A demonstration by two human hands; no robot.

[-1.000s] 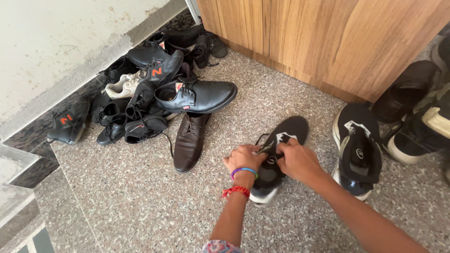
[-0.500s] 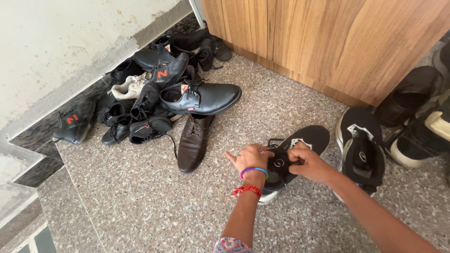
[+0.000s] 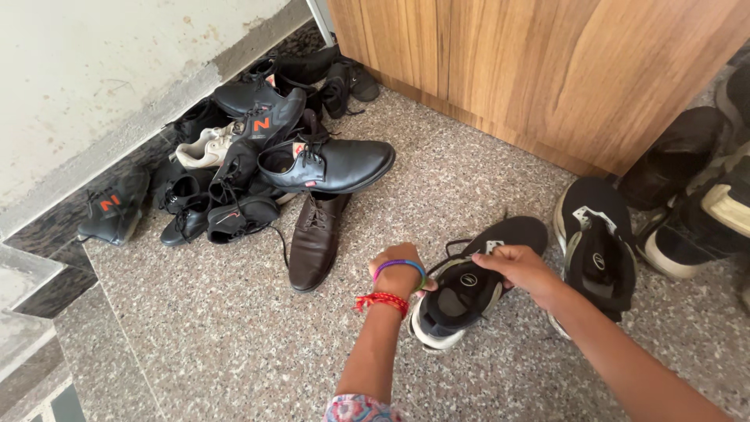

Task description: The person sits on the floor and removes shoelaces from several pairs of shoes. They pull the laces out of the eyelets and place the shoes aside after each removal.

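- Speckled stone floor (image 3: pixel 234 336) runs from a pale wall on the left to a wooden cabinet (image 3: pixel 547 70) at the top right.
- Left hand (image 3: pixel 397 270), wrist ringed by a multicoloured bangle and a red thread band, is curled closed at the inner side of a black sneaker (image 3: pixel 476 277), by its collar; what exactly the fingers pinch cannot be told.
- Right hand (image 3: pixel 519 270) grips the tongue and collar of the same sneaker from the outer side, fingers closed over the edge.
- That black sneaker, white-soled, sits on the floor between the two hands, toe pointing toward the cabinet, its laces loose.
- Just to its right lies a matching black sneaker (image 3: pixel 598 250) with a white sole, close to but apart from the held one.
- More dark footwear (image 3: pixel 687 187) crowds the right edge.
- To the left, a brown leather shoe (image 3: pixel 312 242) lies near the left hand, below a glossy black dress shoe (image 3: pixel 328 164).
- Behind them, a heap of black shoes (image 3: pixel 234 156), one white pair among them, is piled against the wall.
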